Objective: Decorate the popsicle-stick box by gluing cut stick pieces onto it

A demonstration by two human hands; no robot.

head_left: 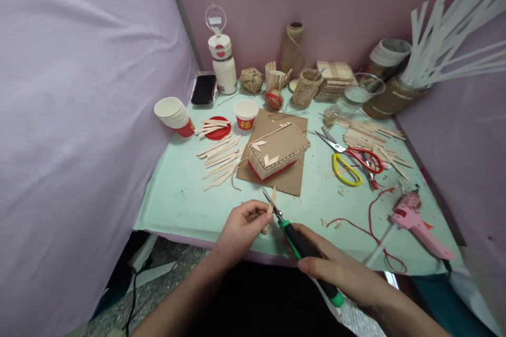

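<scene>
My left hand (pixel 242 229) pinches a small wooden stick piece (pixel 272 204) upright near the table's front edge. My right hand (pixel 339 268) grips the green-and-black handles of a pair of shears (pixel 295 239), whose blades meet the stick at its lower part. Just beyond stands a cardboard box (pixel 279 149) clad with wooden sticks, resting on a brown cardboard sheet (pixel 284 178).
Loose wooden sticks (pixel 220 160) lie left of the box, more sticks (pixel 371 138) at right. Red-and-yellow scissors (pixel 351 160), a pink glue gun (pixel 415 221) and red string (pixel 369 221) lie right. Paper cups (pixel 174 115), a bottle (pixel 222 60), twine and jars line the back.
</scene>
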